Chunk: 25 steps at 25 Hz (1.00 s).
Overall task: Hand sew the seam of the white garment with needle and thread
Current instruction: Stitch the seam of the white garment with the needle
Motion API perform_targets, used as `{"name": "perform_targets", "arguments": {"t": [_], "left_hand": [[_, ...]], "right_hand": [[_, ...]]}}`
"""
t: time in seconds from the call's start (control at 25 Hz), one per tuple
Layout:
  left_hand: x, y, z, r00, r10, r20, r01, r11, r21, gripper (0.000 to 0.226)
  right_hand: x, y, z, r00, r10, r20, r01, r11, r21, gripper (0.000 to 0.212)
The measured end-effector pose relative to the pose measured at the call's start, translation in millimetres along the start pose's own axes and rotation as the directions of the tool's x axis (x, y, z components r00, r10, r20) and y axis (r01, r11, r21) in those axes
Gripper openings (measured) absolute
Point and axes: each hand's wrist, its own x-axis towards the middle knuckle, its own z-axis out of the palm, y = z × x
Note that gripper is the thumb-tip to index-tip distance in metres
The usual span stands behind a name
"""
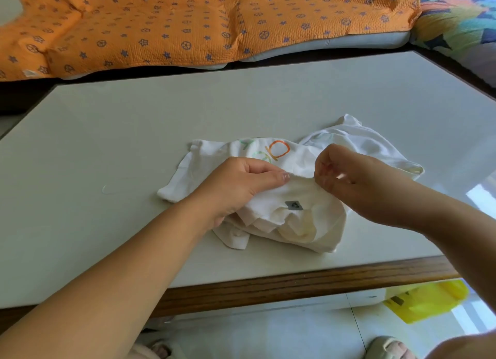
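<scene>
The white garment (300, 216) lies crumpled on the pale table top (134, 133), with coloured printed letters at its far side and a small grey label near its middle. My left hand (241, 186) grips a fold of the fabric, thumb pressed along the ridge. My right hand (349, 178) hovers just right of that thumb with fingers curled, pinching at the same fold. Whether a needle sits between those fingers is hidden. A faint loop of pale thread (107, 189) lies on the table to the left.
The table has a wooden front edge (295, 286). An orange patterned cover (188, 23) drapes a sofa behind it, with a multicoloured quilt (461, 23) at the right. A yellow plastic bag (426, 302) lies on the tiled floor below.
</scene>
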Motion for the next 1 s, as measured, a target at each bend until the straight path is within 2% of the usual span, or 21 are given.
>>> {"name": "perform_targets", "arguments": {"t": [0.04,0.08,0.12,0.16,0.2,0.24,0.28,0.36,0.52,0.72,1.0], "left_hand": [[1.5,-1.1,3.3,1.000,0.006,-0.006,-0.006,0.999,0.034,0.006],[3.2,-2.9,5.9,1.000,0.009,-0.013,-0.008,0.997,0.070,0.007],[4.4,-4.4,7.9,1.000,0.012,-0.012,-0.010,0.995,0.104,0.009],[5.3,-6.1,8.7,1.000,0.018,-0.002,-0.018,0.991,0.135,0.012],[5.9,-7.9,8.5,1.000,0.026,0.011,-0.028,0.985,0.168,0.016],[5.9,-9.3,7.0,0.999,0.033,0.022,-0.037,0.980,0.193,0.018],[5.4,-10.5,4.1,0.999,0.032,0.022,-0.036,0.978,0.206,0.015],[3.1,-12.9,-3.9,1.000,0.015,0.009,-0.017,0.980,0.196,0.008],[-0.6,-18.8,-17.6,1.000,0.021,-0.020,-0.016,0.975,0.224,0.003],[0.2,-21.8,-18.0,0.999,0.026,-0.034,-0.019,0.981,0.194,0.004],[3.6,-28.4,-14.2,1.000,-0.010,-0.027,0.013,0.995,0.102,0.005]], "right_hand": [[0.4,-6.4,0.4,0.993,-0.002,-0.121,0.001,1.000,-0.008,0.006],[0.3,-14.5,1.3,0.969,0.024,-0.247,-0.001,0.996,0.092,0.006],[-0.2,-25.0,3.1,0.947,0.111,-0.301,0.000,0.939,0.345,0.007],[-1.1,-37.3,6.9,0.950,0.203,-0.237,-0.003,0.766,0.643,0.008],[-1.9,-47.5,13.0,0.962,0.258,-0.091,-0.071,0.558,0.827,0.008],[-2.6,-51.9,22.8,0.961,0.274,0.027,-0.146,0.421,0.895,0.007],[-3.2,-50.8,34.0,0.950,0.295,0.102,-0.223,0.415,0.882,0.007],[-4.4,-41.2,48.6,0.920,0.372,0.121,-0.313,0.516,0.797,0.007],[-5.9,-28.3,50.9,0.906,0.418,0.067,-0.334,0.609,0.719,0.009],[-11.5,-29.5,50.8,0.942,0.332,0.058,-0.310,0.786,0.535,0.013],[-10.0,-24.2,51.9,0.946,0.320,0.056,-0.308,0.831,0.463,0.015]]}}
